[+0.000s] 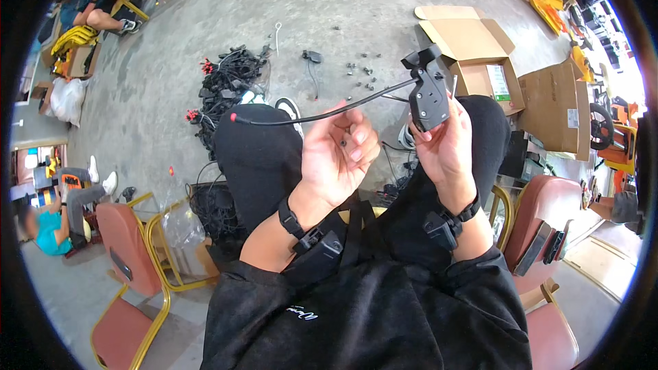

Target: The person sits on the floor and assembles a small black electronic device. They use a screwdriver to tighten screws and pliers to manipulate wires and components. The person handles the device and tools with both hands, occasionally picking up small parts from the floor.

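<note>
Two hands up; right hand (pixel 447 142) pinches black device (pixel 429 99) by its lower end; left hand (pixel 336 157) half-curled at cable (pixel 274 123), can't tell if gripping; floor (pixel 329 7) opens beyond grip, carton (pixel 462 34) to its right; dark bit (pixel 343 142) by left palm unidentifiable.

One left hand (pixel 340 156) and one right hand (pixel 447 142), two in all, with two black wrist straps (pixel 290 218). One black device (pixel 431 98), with one red-tipped black cable (pixel 322 116). One open cardboard box (pixel 473 33) and one upright brown carton (pixel 552 106). Two red-brown chair backs (pixel 123 229) flank the person. Two co-workers (pixel 52 226) at the left. One steering wheel (pixel 593 133). The heaped black parts (pixel 229 89) are too tangled to count.
</note>
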The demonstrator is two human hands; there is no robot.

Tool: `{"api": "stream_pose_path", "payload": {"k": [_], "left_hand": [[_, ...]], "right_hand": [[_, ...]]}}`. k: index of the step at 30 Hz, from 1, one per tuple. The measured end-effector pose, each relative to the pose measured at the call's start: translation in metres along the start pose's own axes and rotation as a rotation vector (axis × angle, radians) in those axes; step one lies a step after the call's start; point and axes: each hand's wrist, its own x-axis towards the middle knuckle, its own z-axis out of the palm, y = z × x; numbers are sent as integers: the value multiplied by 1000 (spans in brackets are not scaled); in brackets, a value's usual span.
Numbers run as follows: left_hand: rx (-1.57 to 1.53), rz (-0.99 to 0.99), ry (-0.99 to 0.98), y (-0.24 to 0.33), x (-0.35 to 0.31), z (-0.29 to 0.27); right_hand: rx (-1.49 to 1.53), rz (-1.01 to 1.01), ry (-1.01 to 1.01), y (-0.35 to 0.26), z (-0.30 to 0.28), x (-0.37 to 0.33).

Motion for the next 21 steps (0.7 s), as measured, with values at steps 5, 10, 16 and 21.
{"api": "stream_pose_path", "payload": {"k": [5, 10, 16, 21], "left_hand": [[175, 85, 168, 6, 3, 16], [70, 178, 245, 11, 6, 9], [173, 120, 338, 3, 19, 2], [25, -15, 206, 4, 22, 8]], "right_hand": [[-1, -5, -39, -1, 4, -3], [27, 24, -61, 1, 9, -5], [-55, 170, -38, 11, 37, -19], [28, 240, -114, 28, 38, -23]]}}
